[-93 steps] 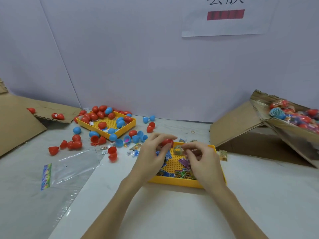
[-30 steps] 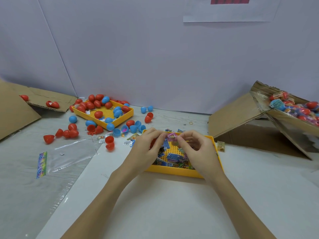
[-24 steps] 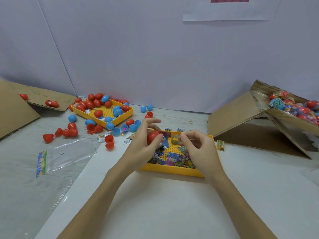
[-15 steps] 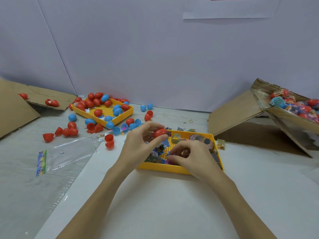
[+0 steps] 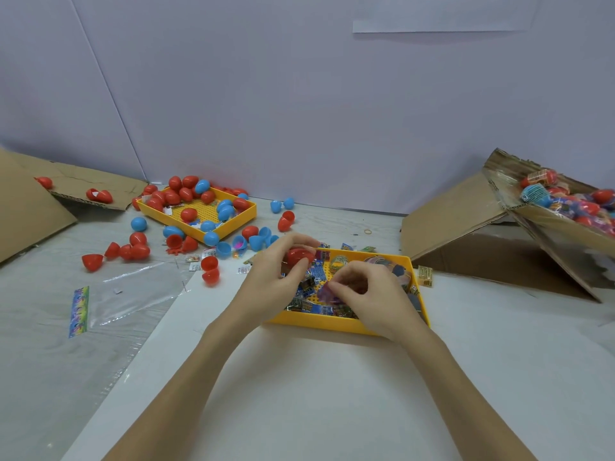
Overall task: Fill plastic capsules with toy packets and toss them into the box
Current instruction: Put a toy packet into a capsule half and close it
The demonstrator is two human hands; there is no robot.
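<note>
Your right hand point(image 5: 372, 294) has dropped into the yellow tray point(image 5: 349, 324), pinching a purple packet point(image 5: 327, 294); your left hand point(image 5: 276, 281) grips the red capsule point(image 5: 299, 256) above it. That blurred pinch may slip.

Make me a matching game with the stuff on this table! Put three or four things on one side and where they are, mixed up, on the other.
Things:
1. red capsule
2. purple packet
3. cardboard box
4. plastic bag

Places:
A. flat on the table, far left
B. held in the left hand
C. tipped on its side at the right, filled capsules inside
D. pinched by the right hand over the near yellow tray

Pairs: 1-B, 2-D, 3-C, 4-A
</note>
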